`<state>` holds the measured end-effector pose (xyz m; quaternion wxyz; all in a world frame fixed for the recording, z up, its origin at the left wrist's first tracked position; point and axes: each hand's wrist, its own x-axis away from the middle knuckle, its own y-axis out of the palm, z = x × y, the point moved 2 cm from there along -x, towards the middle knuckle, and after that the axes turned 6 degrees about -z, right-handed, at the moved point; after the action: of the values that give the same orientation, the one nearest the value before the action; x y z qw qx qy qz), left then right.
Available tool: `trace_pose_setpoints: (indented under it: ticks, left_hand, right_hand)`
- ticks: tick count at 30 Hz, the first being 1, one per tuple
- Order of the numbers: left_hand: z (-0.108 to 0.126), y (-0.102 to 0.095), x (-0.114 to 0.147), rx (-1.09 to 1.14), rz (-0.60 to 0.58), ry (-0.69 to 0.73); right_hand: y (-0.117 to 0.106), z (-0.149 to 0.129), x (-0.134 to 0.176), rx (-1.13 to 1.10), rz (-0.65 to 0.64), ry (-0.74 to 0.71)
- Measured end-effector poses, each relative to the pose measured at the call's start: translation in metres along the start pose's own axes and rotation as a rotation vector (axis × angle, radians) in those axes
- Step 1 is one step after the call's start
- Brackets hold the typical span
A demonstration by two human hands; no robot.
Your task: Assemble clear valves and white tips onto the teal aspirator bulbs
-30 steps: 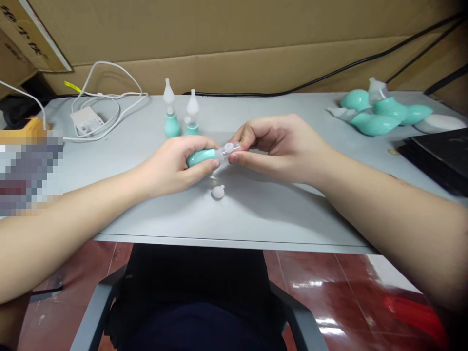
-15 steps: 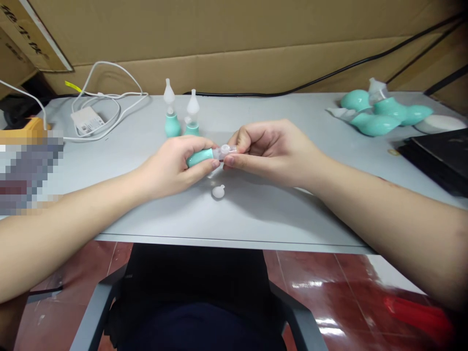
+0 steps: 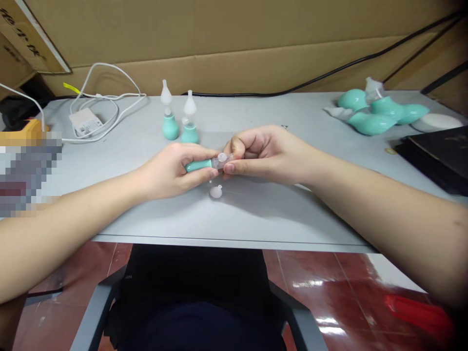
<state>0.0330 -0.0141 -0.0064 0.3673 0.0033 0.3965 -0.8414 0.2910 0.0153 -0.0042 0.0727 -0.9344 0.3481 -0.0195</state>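
My left hand (image 3: 173,168) is wrapped round the mint-green bulb of a nasal aspirator (image 3: 199,165), which lies sideways above the table. At its right end sits a clear plastic connector (image 3: 221,158) with a small round part on top. The thumb and fingers of my right hand (image 3: 268,153) pinch the connector's far end; my fingers hide part of it. Just below, a small white silicone tip (image 3: 216,191) lies on the grey table (image 3: 175,219). Beyond my left hand stand two upright nasal aspirators, one (image 3: 170,126) a little left of the other (image 3: 189,131), both with white tips.
At the back right lies a group of green bulb aspirators (image 3: 376,122), beside a white round object (image 3: 438,122) and a black flat item (image 3: 437,156). A white cable with a box (image 3: 86,121) is at the back left. Cardboard (image 3: 219,44) walls the rear.
The view has shifted slightly. Both hands keep hold of the same aspirator, now turned a little closer to level. The loose white tip still lies on the table.
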Motion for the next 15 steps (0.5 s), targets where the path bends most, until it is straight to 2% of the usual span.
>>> trace_pose_setpoints:
  ticks: [11,15]
  left_hand:
    - [-0.0002,-0.0014,0.0007,0.016,-0.072,0.035]
    - [-0.0011,-0.0013,0.0005,0.02,-0.016,0.03]
  right_hand:
    - [0.0011,0.0008,-0.0019,-0.067,-0.073,0.056]
    - [0.0049,-0.0009,-0.0011,-0.043,0.013,0.008]
